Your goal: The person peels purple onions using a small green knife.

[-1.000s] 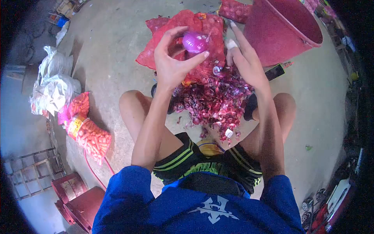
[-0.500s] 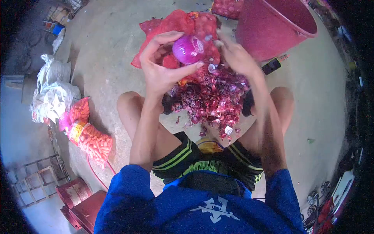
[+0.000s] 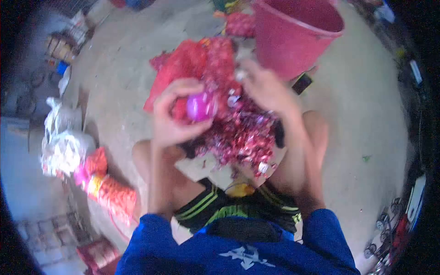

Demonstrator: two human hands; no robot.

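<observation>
A shiny purple onion (image 3: 200,107) sits in my left hand (image 3: 166,120), the thumb below it and the curled fingers above. To its right is my right hand (image 3: 270,91), smeared by motion, with fingers drawn together around something small and pale at the tips that I cannot make out. It is apart from the onion. Under both hands lies a heap of purple onion skins (image 3: 245,140) on the floor, between my bent legs. Just beyond my left hand, a red mesh sack (image 3: 181,66) with onions in it slumps on the concrete.
A large pink tub (image 3: 286,43) stands at the upper right, a dark phone (image 3: 302,84) beside its base. Another red mesh bag (image 3: 240,24) lies behind. On the left are white sacks (image 3: 68,149) and a mesh bag of orange-red pieces (image 3: 117,198). Wheeled items (image 3: 382,224) line the right edge.
The camera view has shifted, so the tub and sack appear farther left. My left hand still holds the onion; my right hand remains up and apart from it, blurred.
</observation>
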